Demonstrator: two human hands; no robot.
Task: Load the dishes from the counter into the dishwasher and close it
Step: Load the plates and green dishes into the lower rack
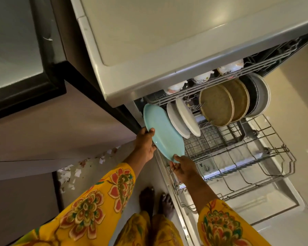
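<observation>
Now, both hands carry one pale turquoise, glossy oval plate (163,132) on edge, presumably so it can drop between the tines; the left hand (145,144) grips the rim nearest the cabinet, thumb curled over the face, fingers hidden behind; the right hand (182,168) pinches the lowest rim from beneath, steadying the slide downward. Just beyond the plate, away from the left hand, two white smooth oval plates (183,119) already stand upright, close together, so this one looks bound for the next slot on their near side. Further right of the right hand: two tan, matt, speckled round plates (219,105), then grey round plates (258,96), all on edge in the grey wire lower rack (238,157). Above the hands, the wire upper rack (212,82) holds white patterned cups (203,77), upturned as far as I can tell. Judgement: dishwasher door still open; closing not yet done.
</observation>
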